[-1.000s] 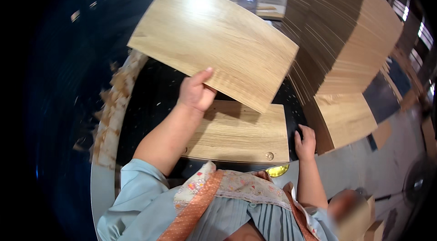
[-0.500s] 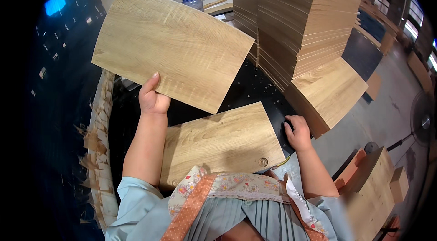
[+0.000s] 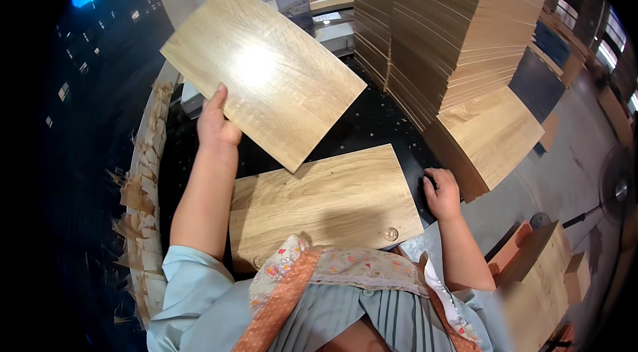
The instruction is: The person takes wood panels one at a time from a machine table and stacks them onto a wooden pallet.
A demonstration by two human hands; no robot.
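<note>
Wood-look panel (image 3: pixel 262 76) in L fingers (image 3: pixel 218 97); R fingers (image 3: pixel 434 174) at blk table (image 3: pixel 372 113).

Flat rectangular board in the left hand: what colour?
The board is light tan with wood grain, best seen in the head view.

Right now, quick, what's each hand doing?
Left hand: closed on the edge of a raised wooden board.
Right hand: fingers curled at the black table's edge; can't tell if it grips anything.
</note>
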